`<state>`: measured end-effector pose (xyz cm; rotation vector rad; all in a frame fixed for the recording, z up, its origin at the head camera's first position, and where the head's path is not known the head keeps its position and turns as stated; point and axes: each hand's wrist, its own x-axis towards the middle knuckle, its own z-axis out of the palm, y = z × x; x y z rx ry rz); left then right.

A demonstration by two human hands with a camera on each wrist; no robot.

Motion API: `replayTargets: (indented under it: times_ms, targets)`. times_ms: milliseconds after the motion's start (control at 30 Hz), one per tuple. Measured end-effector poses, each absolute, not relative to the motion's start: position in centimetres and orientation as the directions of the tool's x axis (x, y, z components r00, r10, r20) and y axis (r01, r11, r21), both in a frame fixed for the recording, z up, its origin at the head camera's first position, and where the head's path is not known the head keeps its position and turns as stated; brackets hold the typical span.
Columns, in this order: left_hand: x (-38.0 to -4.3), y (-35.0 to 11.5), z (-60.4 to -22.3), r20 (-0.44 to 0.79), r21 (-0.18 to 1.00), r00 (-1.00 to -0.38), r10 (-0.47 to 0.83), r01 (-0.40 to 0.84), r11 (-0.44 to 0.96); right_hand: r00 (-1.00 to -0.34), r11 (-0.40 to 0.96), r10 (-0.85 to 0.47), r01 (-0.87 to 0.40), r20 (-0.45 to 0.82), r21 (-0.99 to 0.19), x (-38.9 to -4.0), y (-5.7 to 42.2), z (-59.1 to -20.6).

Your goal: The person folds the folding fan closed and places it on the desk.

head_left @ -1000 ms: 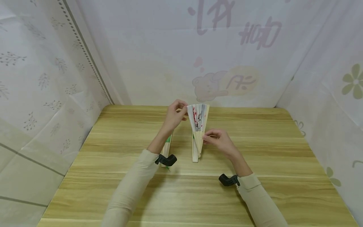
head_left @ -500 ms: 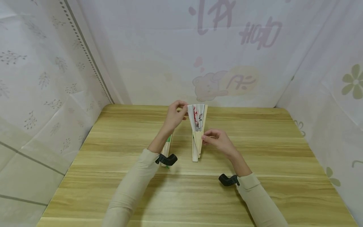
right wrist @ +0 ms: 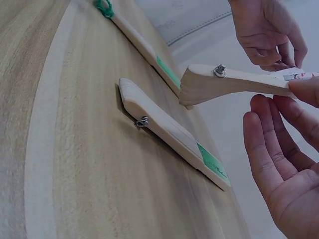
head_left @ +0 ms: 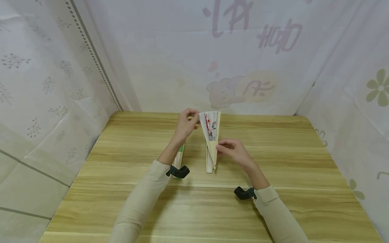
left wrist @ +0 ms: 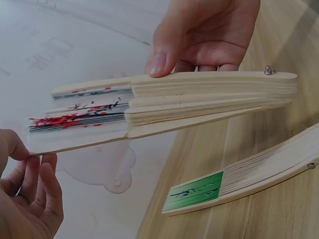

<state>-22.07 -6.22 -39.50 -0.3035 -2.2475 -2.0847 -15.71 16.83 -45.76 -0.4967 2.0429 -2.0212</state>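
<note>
A white folding fan [head_left: 211,126] with red blossoms and dark branches is partly spread, raised over the table with its pivot end toward me. My left hand [head_left: 186,126] pinches the top left corner of its outer rib. On the other side, my right hand [head_left: 235,152] holds the right guard stick between thumb and fingers; the left wrist view shows that thumb [left wrist: 160,64] along the stick. Beneath the raised fan lies a folded green fan [right wrist: 169,129] with a metal pivot ring. Another folded green fan [head_left: 179,157] lies to the left, partly hidden by my left forearm.
The wooden table [head_left: 288,162] runs back to a printed white curtain [head_left: 164,67], with more patterned cloth on both sides. A green tassel [right wrist: 103,8] hangs at the left folded fan's end. Black wrist cameras [head_left: 179,171] sit on both wrists.
The white fan has narrowed slightly, its right guard stick shifting left. Both hands keep their hold, and the left hand has drifted a little left. The green fans have not moved.
</note>
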Motion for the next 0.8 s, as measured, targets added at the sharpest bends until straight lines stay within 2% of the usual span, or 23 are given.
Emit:
replayTargets:
  times_ms: [333, 633, 800]
  targets:
    - [-21.81, -5.51, -39.73, 0.177, 0.983, -0.979, 0.105, 0.180, 0.025, -0.918, 0.009, -0.384, -0.112, 0.100, -0.994, -15.67, 16.36, -46.05]
    - [-21.38, -6.05, -40.40, 0.155, 0.984, -0.957, 0.244, 0.173, 0.054, -0.937, 0.021, -0.341, -0.091, 0.078, -0.996, -15.67, 16.13, -45.99]
    - [-21.24, -6.09, -40.40, 0.173, 0.980, -0.949, 0.266, 0.193, 0.054, -0.933, 0.031, -0.348, -0.105, 0.088, -0.994, -15.85, 16.00, -46.08]
